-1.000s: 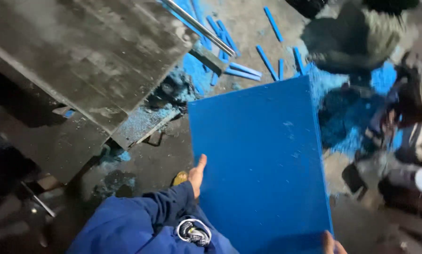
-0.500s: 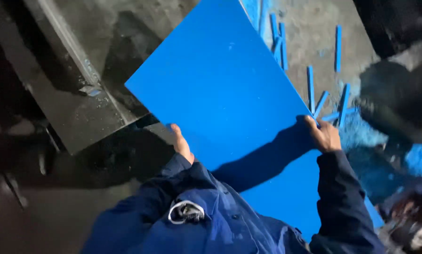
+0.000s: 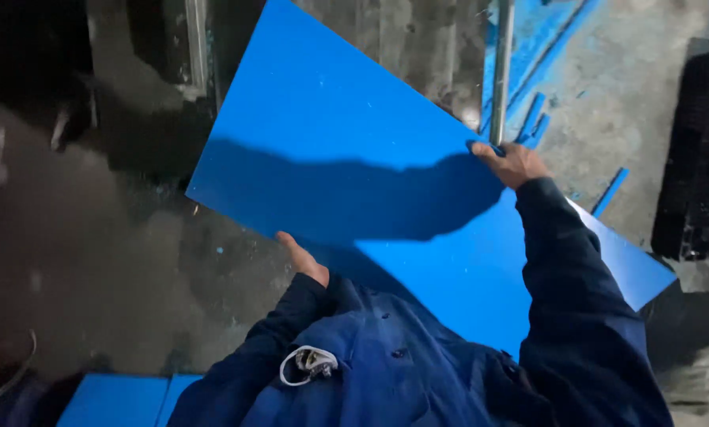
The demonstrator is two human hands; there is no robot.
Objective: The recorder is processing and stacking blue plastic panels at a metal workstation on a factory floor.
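Large flat blue plastic sheet (image 3: 354, 158) lifted, tilted over grey metal table (image 3: 417, 39); my left hand (image 3: 303, 257) fingers clamped on near edge, right hand (image 3: 512, 162) pinching far edge; not yet laid down

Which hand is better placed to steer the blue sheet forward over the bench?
Probably the right hand: it grips the blue sheet at its far edge. The left hand only supports the near edge.

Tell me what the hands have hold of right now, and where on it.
Both grip the large blue sheet: the left hand on its near edge, the right hand on the far right edge, fingers curled over it.
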